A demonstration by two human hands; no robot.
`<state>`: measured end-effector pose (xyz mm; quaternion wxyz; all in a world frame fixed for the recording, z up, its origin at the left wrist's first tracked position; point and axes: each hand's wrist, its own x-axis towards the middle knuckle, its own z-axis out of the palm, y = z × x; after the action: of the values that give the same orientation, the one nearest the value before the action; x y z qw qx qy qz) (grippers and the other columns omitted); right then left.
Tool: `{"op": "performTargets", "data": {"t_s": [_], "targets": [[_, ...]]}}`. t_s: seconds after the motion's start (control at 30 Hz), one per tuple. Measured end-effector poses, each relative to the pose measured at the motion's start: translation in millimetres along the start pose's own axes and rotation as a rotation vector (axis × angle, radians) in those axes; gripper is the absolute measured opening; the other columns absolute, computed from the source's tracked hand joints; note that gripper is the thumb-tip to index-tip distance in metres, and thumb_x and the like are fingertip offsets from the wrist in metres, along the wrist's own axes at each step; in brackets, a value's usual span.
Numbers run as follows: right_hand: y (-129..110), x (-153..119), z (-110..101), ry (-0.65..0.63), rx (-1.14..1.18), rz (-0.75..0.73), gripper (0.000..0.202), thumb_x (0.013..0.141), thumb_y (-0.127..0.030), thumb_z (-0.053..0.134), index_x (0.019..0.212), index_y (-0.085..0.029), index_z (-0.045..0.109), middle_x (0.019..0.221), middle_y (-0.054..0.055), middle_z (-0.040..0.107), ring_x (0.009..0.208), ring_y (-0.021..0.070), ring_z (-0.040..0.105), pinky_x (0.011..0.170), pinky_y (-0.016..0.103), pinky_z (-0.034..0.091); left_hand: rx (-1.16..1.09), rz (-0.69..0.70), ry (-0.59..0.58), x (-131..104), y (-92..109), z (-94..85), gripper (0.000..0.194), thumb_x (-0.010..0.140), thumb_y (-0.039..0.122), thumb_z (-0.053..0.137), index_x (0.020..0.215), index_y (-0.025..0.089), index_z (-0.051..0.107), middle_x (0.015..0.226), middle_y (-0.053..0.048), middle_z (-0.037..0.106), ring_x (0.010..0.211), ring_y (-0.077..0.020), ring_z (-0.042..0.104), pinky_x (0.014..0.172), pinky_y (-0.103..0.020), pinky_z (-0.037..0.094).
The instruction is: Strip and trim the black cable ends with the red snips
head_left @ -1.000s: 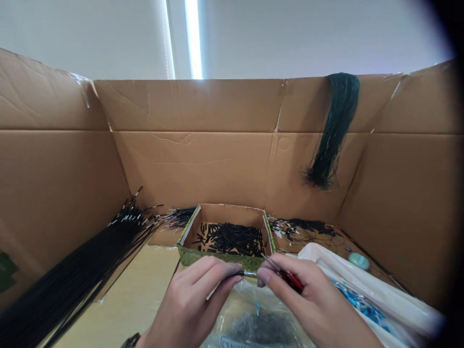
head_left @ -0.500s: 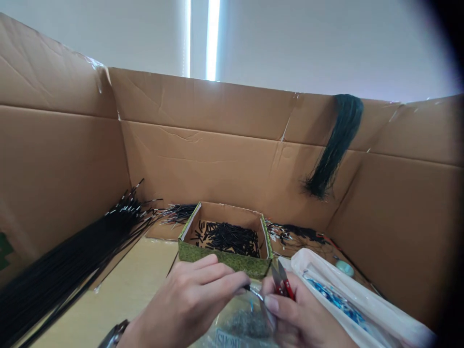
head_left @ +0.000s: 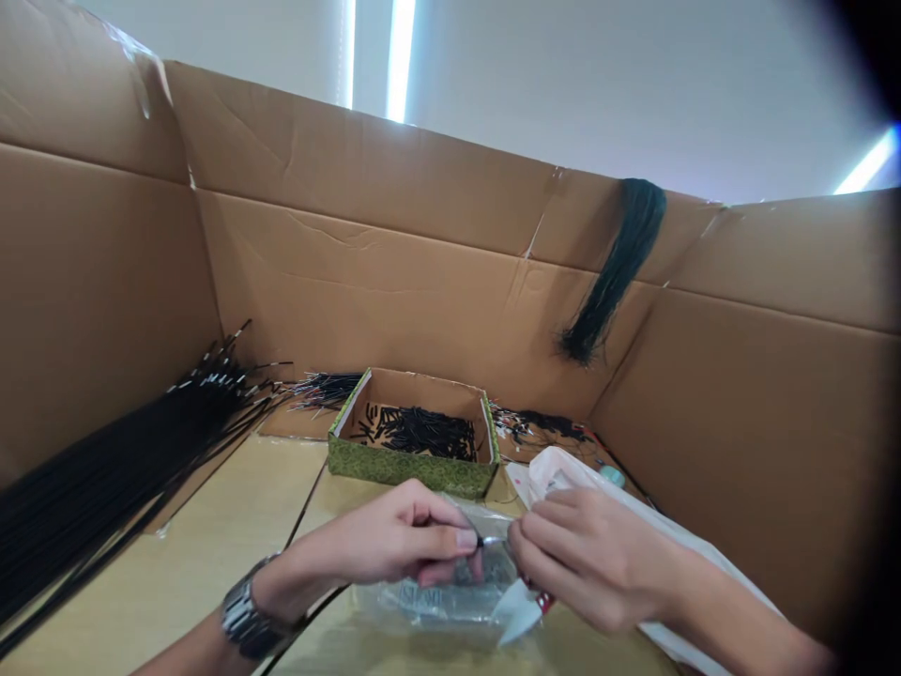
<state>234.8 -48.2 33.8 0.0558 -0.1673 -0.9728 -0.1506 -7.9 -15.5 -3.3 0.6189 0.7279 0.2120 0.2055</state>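
Observation:
My left hand (head_left: 415, 537), with a metal watch at its wrist, pinches a small black piece (head_left: 481, 542) between thumb and forefinger. A thin light-coloured length runs from that piece to the fingers of my right hand (head_left: 587, 554). Red-handled snips (head_left: 543, 602) are also held in my right hand, blades pointing down and left, partly hidden by the hand. Beneath both hands lies a clear plastic bag (head_left: 450, 606). Just behind them stands a green-patterned open box (head_left: 408, 468) holding many short black pieces (head_left: 429, 431).
A long bundle of black strands (head_left: 119, 469) lies at the left. Cardboard walls (head_left: 380, 272) surround the table (head_left: 204, 540). Dark green threads (head_left: 619, 263) hang over the back wall. At the right are a white plastic bag (head_left: 553, 467) and a small pale green object (head_left: 612, 476).
My right hand has turned over, so the snips now point downward instead of up. My left hand has turned too, showing its thumb. The view has shifted and tilted.

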Motion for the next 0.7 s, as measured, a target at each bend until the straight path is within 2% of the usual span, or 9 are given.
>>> {"op": "performTargets", "data": {"t_s": [0.07, 0.17, 0.23, 0.33, 0.43, 0.53, 0.7], "targets": [[2, -5, 3, 0.061, 0.115, 0.132, 0.031, 0.098, -0.016, 0.039, 0.083, -0.016, 0.066, 0.065, 0.004, 0.060, 0.052, 0.0169, 0.043, 0.049, 0.034, 0.027, 0.078, 0.028, 0.092, 1, 1, 4.7, 0.032, 0.097, 0.031, 0.055, 0.075, 0.016, 0.073, 0.056, 0.005, 0.048, 0.051, -0.0103, 0.039, 0.052, -0.022, 0.029], [-6, -10, 7, 0.194, 0.429, 0.410, 0.015, 0.093, -0.021, 0.052, 0.086, -0.018, 0.065, 0.067, 0.001, 0.058, 0.058, 0.0152, 0.049, 0.054, 0.029, 0.032, 0.285, 0.060, 0.219, -6, 8, 13.3, 0.032, 0.096, 0.029, 0.058, 0.069, 0.016, 0.069, 0.059, 0.004, 0.055, 0.058, -0.0113, 0.048, 0.056, -0.022, 0.034], [-15, -9, 9, 0.245, 0.606, 0.575, 0.015, 0.092, -0.025, 0.056, 0.084, -0.019, 0.066, 0.068, 0.000, 0.058, 0.061, 0.0150, 0.051, 0.058, 0.028, 0.036, 0.403, 0.107, 0.275, -10, 12, 19.4, 0.032, 0.096, 0.028, 0.059, 0.068, 0.016, 0.068, 0.061, 0.004, 0.058, 0.060, -0.0110, 0.051, 0.059, -0.022, 0.035], [-28, -5, 13, 0.331, 0.786, 0.745, 0.020, 0.090, -0.038, 0.063, 0.082, -0.020, 0.068, 0.069, 0.000, 0.059, 0.064, 0.0158, 0.052, 0.058, 0.027, 0.037, 0.526, 0.199, 0.357, -13, 12, 27.3, 0.030, 0.097, 0.026, 0.058, 0.071, 0.017, 0.066, 0.063, 0.005, 0.060, 0.060, -0.0098, 0.052, 0.059, -0.021, 0.035], [-35, 3, 21, 0.483, 0.936, 0.864, 0.026, 0.088, -0.045, 0.065, 0.083, -0.019, 0.068, 0.068, 0.000, 0.057, 0.061, 0.0147, 0.049, 0.055, 0.025, 0.036, 0.603, 0.287, 0.465, -12, 8, 31.0, 0.019, 0.097, 0.022, 0.060, 0.079, 0.017, 0.067, 0.069, 0.004, 0.065, 0.062, -0.0104, 0.056, 0.059, -0.022, 0.038], [-38, 14, 27, 0.623, 1.044, 0.920, 0.030, 0.088, -0.048, 0.066, 0.080, -0.019, 0.067, 0.064, -0.002, 0.051, 0.056, 0.0122, 0.043, 0.051, 0.024, 0.034, 0.690, 0.422, 0.560, -13, 1, 30.1, 0.009, 0.096, 0.019, 0.061, 0.090, 0.019, 0.068, 0.078, 0.002, 0.070, 0.069, -0.0128, 0.062, 0.063, -0.023, 0.044], [-37, 31, 32, 0.707, 1.216, 0.965, 0.034, 0.085, -0.052, 0.068, 0.078, -0.019, 0.064, 0.054, -0.007, 0.038, 0.046, 0.0092, 0.032, 0.042, 0.022, 0.025, 0.847, 0.587, 0.645, -16, -6, 24.8, 0.014, 0.098, 0.015, 0.057, 0.108, 0.019, 0.066, 0.089, -0.001, 0.073, 0.076, -0.0164, 0.066, 0.067, -0.027, 0.050]]}}
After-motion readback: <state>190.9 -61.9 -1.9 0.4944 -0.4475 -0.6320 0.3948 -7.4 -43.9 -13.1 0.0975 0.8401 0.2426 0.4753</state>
